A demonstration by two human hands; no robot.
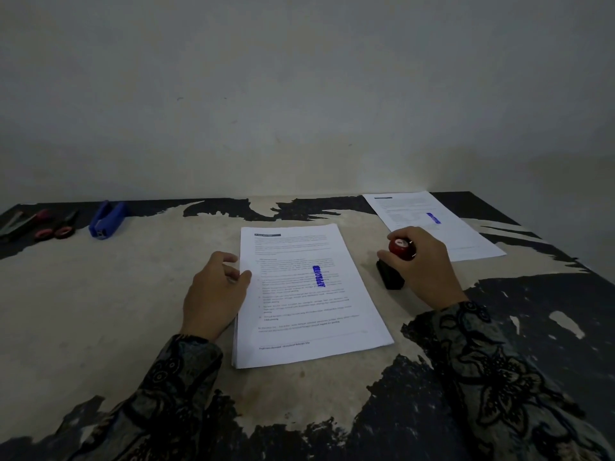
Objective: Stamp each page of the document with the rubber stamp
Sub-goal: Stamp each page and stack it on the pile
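A stack of white printed pages (309, 314) lies in the middle of the table, and its top page bears a blue APPROVED mark (318, 276). My left hand (216, 291) rests at the stack's left edge, thumb on the paper. To the right of the stack, my right hand (422, 264) grips the red knob of the rubber stamp (402, 248), whose black base (390, 277) sits on the table. A single page with a blue stamp mark (432, 224) lies at the back right.
The table (116, 294) has a worn, peeling dark surface and ends against a pale wall. At the back left lie a blue stapler (106, 220) and scissors with red handles (55, 224).
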